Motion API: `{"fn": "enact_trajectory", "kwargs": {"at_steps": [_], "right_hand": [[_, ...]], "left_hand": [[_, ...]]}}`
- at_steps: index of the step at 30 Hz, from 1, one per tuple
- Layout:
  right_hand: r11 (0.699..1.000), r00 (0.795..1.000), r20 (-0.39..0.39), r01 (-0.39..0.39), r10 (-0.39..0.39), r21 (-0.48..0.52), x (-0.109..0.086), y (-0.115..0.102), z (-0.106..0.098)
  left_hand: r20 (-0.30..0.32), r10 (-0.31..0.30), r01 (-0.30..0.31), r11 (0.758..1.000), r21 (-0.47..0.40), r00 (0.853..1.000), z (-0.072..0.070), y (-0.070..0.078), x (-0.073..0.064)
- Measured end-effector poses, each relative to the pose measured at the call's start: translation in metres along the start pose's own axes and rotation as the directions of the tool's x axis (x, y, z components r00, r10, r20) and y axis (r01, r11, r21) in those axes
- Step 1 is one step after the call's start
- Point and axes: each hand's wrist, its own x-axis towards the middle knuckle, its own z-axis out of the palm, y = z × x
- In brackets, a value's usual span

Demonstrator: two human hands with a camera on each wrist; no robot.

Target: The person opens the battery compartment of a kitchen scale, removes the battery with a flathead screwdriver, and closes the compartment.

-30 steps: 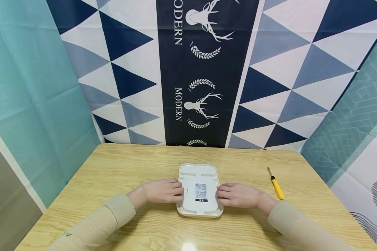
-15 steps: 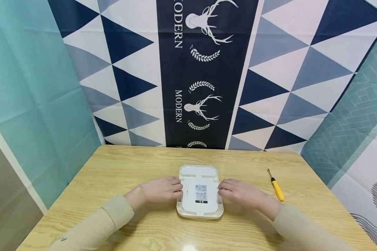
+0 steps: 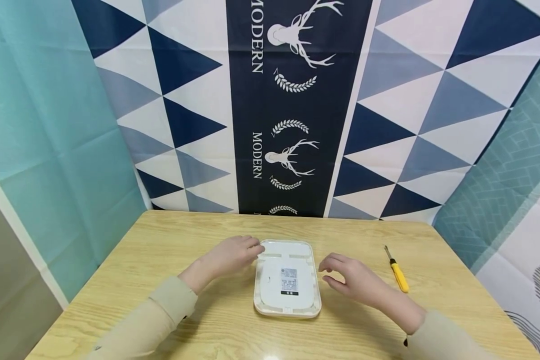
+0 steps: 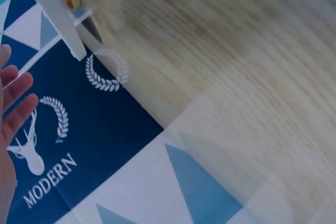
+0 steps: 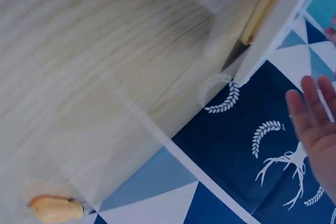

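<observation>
A flat white rectangular device (image 3: 282,295) with rounded corners lies on the table. A printed label (image 3: 289,280) with a black strip faces up inside its raised rim. My left hand (image 3: 234,256) is over its far left corner, fingers relaxed; whether they touch the rim cannot be told. Off the right side, my right hand (image 3: 353,279) hovers with thumb and fingers apart, holding nothing. In the left wrist view my left hand's fingers (image 4: 20,95) show loosely extended beside the white edge (image 4: 55,14). My right hand (image 5: 319,129) appears open in the right wrist view.
A screwdriver (image 3: 399,276) with a yellow handle lies to the right on the wooden table (image 3: 198,320). Behind the table hangs a patterned cloth (image 3: 292,105); a teal cloth (image 3: 54,125) hangs at the left.
Both hands have left the device's side edges. The left moved up towards the far left corner; the right drew back to the right, its fingers spreading. The device stays about where it was.
</observation>
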Motion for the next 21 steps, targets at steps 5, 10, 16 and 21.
{"fn": "enact_trajectory", "kwargs": {"at_steps": [5,10,16,21], "right_hand": [[0.952,0.964,0.078,-0.264,0.254,0.156,-0.003,-0.005,-0.002],[0.844,0.871,0.194,-0.487,0.451,0.226,-0.006,-0.010,-0.002],[0.719,0.787,0.276,-0.616,0.552,0.321,-0.011,-0.017,0.001],[0.507,0.706,0.387,-0.701,0.593,0.502,-0.016,-0.023,0.004]], "left_hand": [[0.012,-0.221,0.220,0.967,-0.127,0.975,0.006,-0.008,0.005],[0.089,-0.426,0.436,0.875,-0.211,0.900,0.015,-0.015,0.013],[0.151,-0.527,0.544,0.761,-0.354,0.836,0.024,-0.019,0.022],[0.229,-0.563,0.596,0.650,-0.471,0.794,0.035,-0.023,0.027]]}}
